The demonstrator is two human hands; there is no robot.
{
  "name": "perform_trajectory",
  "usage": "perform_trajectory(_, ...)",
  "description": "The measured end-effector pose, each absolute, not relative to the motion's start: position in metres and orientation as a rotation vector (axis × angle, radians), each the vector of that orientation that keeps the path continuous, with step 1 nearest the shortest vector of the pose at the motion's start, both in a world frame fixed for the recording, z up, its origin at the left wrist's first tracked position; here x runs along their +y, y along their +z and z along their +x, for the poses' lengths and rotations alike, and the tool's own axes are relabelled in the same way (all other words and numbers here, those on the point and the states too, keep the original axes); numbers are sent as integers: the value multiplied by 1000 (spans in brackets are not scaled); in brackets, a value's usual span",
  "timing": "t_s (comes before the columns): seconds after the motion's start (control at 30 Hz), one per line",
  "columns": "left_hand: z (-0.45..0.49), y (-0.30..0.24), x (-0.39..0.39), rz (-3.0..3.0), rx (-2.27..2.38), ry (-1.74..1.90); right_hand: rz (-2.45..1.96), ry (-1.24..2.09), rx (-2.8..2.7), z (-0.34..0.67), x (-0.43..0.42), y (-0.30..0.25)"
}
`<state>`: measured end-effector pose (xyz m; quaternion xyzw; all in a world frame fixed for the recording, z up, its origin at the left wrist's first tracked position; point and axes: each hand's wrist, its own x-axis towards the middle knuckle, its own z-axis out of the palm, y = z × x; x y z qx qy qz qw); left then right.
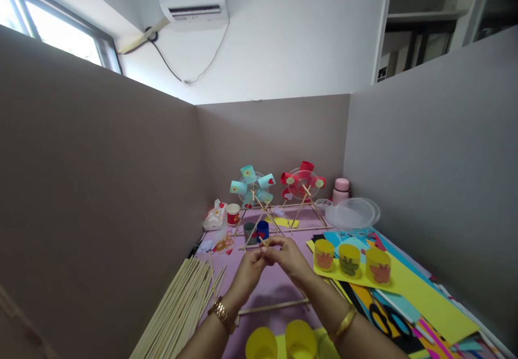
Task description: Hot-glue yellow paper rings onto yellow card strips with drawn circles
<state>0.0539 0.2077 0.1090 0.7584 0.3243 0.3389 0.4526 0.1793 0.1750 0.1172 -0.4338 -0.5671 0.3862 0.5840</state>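
My left hand [250, 270] and my right hand [288, 256] meet above the purple table [279, 283], fingers pinched together on thin wooden sticks [264, 242] that cross between them. A loose stick [272, 307] lies on the table under my wrists. A gold watch is on my left wrist and a gold bangle on my right. Behind my hands stand a blue paper-cup wheel [253, 185] and a red paper-cup wheel [302, 181], each on a stick frame.
A pile of wooden sticks [178, 310] lies at the left. Three yellow cups [350, 260] sit on coloured paper sheets [408, 294] at the right; two more yellow cups [281, 341] are near me. Clear plastic lids [353, 213] and a pink bottle [341, 190] stand at the back right. Grey partition walls enclose the table.
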Motion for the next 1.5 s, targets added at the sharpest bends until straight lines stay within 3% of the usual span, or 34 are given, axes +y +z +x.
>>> perform_trajectory(1.5, 56, 105, 208, 1882, 844, 843, -1077, 978, -1234, 180, 170, 121)
